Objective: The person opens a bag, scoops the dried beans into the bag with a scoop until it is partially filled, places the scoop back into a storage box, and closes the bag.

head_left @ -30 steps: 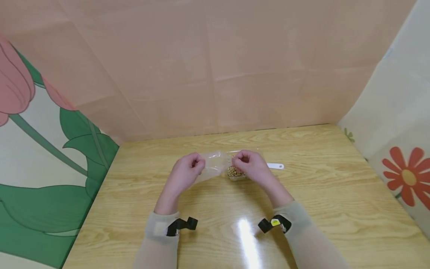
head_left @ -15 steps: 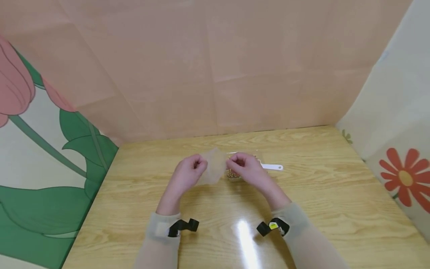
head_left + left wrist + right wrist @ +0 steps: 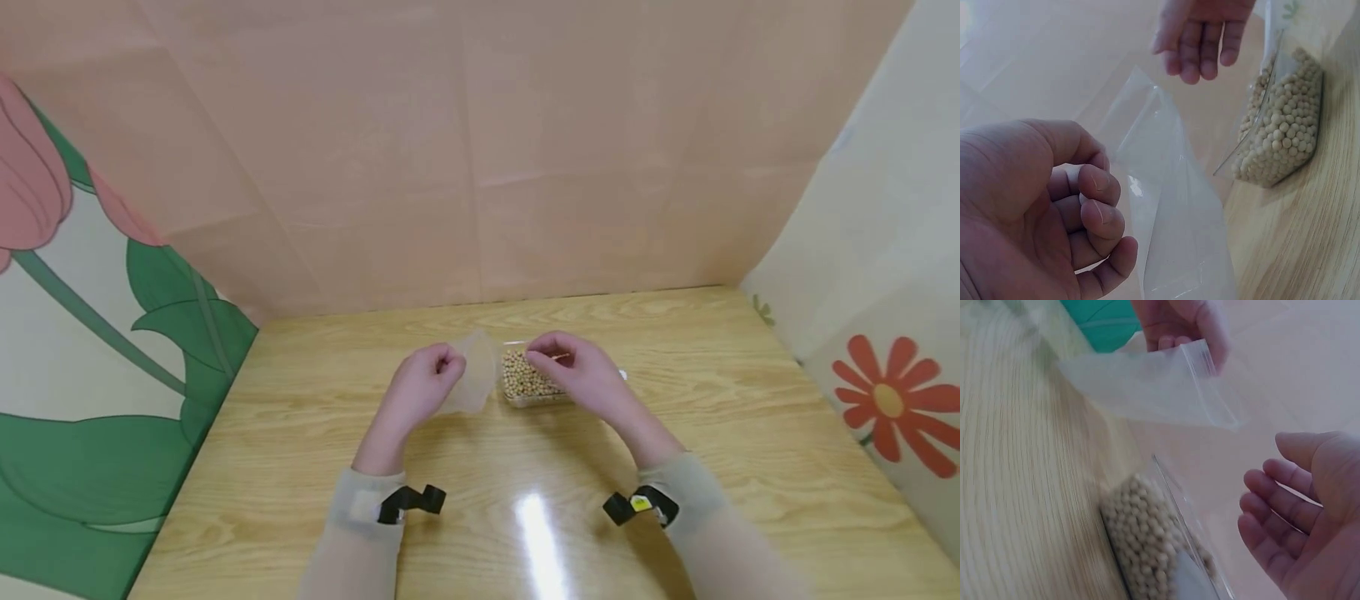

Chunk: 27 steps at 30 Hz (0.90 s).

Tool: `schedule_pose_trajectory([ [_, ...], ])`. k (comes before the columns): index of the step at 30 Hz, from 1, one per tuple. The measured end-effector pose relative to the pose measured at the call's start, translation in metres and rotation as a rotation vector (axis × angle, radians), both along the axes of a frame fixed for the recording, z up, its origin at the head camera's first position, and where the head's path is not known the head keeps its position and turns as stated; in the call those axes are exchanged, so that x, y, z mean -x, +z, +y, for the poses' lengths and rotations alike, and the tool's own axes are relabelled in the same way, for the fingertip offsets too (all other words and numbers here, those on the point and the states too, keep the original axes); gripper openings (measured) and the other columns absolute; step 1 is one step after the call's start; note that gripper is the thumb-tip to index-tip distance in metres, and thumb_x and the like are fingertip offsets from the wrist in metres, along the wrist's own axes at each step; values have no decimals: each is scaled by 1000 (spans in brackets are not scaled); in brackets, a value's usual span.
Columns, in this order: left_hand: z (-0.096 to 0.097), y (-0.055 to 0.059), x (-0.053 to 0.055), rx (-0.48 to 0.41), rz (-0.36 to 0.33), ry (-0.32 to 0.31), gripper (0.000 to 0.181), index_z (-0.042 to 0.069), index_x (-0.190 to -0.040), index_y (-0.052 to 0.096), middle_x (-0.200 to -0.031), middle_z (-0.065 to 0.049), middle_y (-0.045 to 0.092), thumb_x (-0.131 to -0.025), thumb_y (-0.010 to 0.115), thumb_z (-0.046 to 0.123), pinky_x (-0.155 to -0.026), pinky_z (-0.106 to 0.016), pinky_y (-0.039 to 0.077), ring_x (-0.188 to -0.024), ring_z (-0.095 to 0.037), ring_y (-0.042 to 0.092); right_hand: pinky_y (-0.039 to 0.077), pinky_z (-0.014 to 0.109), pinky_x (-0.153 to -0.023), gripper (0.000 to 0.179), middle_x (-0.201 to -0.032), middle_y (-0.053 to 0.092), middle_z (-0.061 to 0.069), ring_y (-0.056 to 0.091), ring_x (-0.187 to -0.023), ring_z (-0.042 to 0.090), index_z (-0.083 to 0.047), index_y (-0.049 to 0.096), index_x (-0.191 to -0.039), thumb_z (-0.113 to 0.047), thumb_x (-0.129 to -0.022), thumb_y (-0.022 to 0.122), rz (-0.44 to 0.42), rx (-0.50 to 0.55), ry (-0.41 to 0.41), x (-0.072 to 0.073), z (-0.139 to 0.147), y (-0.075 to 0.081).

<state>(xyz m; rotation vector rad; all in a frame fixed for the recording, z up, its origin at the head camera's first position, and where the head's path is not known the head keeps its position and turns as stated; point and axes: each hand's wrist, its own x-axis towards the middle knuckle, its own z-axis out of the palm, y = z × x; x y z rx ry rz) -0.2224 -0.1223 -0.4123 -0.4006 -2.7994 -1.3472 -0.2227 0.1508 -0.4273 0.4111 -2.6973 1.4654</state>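
Note:
My left hand pinches a clear plastic zip bag by its edge, held above the table. In the right wrist view the zip strip runs along one end of the bag. My right hand touches nothing, its fingers loosely bent, over the right part of a clear plastic box. Pale round beans fill much of that box. A white utensil dips into the beans; its handle end shows just past my right hand in the head view.
The wood-grain table carries the box near its back. A pink cloth backdrop rises behind it. Flower-printed panels flank both sides. A black camera mount is strapped to each wrist.
My right hand has let go of the bag and moved right, uncovering more of the beans. My left hand keeps holding the bag, almost in place.

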Motion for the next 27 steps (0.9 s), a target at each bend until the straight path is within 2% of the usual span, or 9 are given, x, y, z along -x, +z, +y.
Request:
schedule_pose_trajectory([
  [5,2,-2,1,-6,3,6,28,17,-76,58,-64,1,50,-101,55,30,-54,-33,39,-54,-16,44,50,50,-92,40,-121,68,-7,61,-114,25,-23,69,-123,-50,-93,68,41,-82,-26,-3,18,2],
  [11,2,-2,1,-10,-4,2,29,16,-76,57,-65,0,49,-101,54,30,-53,-33,38,-54,-16,43,38,55,-106,48,-137,60,-4,50,-132,26,-26,64,-132,-50,-91,71,77,-165,-8,-6,41,-2],
  [17,2,-2,0,-25,-18,-9,28,17,-78,58,-66,1,50,-102,54,31,-54,-33,38,-55,-16,44,35,57,-107,55,-142,55,0,47,-134,30,-25,62,-137,-44,-88,77,145,-210,17,-6,67,-11],
  [22,3,-3,0,-51,-31,-25,29,16,-79,58,-67,0,49,-102,53,33,-54,-33,38,-55,-16,43,34,60,-107,60,-144,54,5,46,-134,34,-18,61,-138,-35,-85,82,185,-236,37,-6,85,-16],
  [27,4,-3,1,-67,-32,-37,29,17,-79,58,-67,0,50,-103,54,33,-54,-33,38,-55,-16,43,34,60,-107,64,-142,55,8,47,-132,35,-14,59,-140,-37,-84,82,178,-248,66,-5,99,-22],
])
